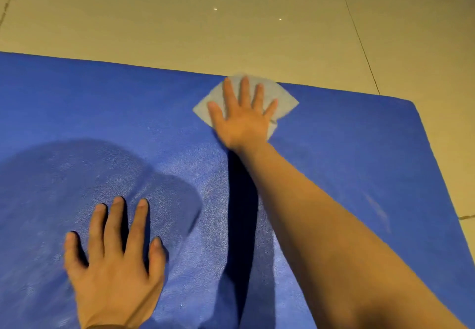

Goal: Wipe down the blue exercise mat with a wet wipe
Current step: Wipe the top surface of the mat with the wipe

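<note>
- Closest to the camera, the left hand [113, 274] lies flat on the blue exercise mat [359, 148], palm down, fingers straight and spread a bit. It's gripping nothing, just resting on the surface down in the lower left of the view.
- The mat fills most of the lower frame and lies flat on the floor. Its textured surface looks a little shiny around the left hand, and there's a big rounded shadow over that area too.
- The right forearm comes in from the bottom right corner and stretches diagonally up across the mat, with a dark strip of shadow right beside it.
- Further out, the right hand [244, 120] is pressed flat on top of the wet wipe [285, 102], fingers straight and fanned out. Not pinching or curling around it, simply pressing it down.
- The wipe is a pale, roughly square sheet turned like a diamond, spread on the mat right at the far edge. Its top corner seems to poke just past that edge, kinda blurry though.
- Beyond the mat there's a beige tiled floor [180, 20] with thin dark grout lines running across it.
</note>
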